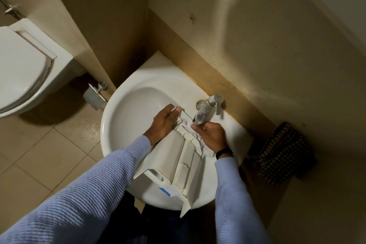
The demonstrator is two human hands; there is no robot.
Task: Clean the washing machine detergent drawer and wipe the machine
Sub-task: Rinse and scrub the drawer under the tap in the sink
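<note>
Across the white basin (pixel 122 117), the detergent drawer (pixel 178 156) is lying lengthwise and tilted, its far end tucked under the tap (pixel 206 109) and its near end, with a blue label, jutting over the front rim toward the person. The left hand (pixel 165 123) is pressing down on the drawer's far left edge, fingers curled over it and gripping. The right hand (pixel 212 134) is working at the far right side just below the spout, fingers bent around the ribbed edge; whether it is pinching a cloth or only the plastic cannot be told, and any running water is too faint to confirm. Both pale blue sleeves are reaching in from below, a dark band showing at the right wrist. Beyond the basin, a toilet (pixel 23 69) is sitting to the left and a checked cloth (pixel 283 150) is lying to the right.

Judging by this, the rinsing and scrubbing of the drawer is under way, with wiping the machine not yet begun. The next move probably calls for turning the drawer so its compartments face the flow, while keeping the overhanging end from tipping off the rim.
</note>
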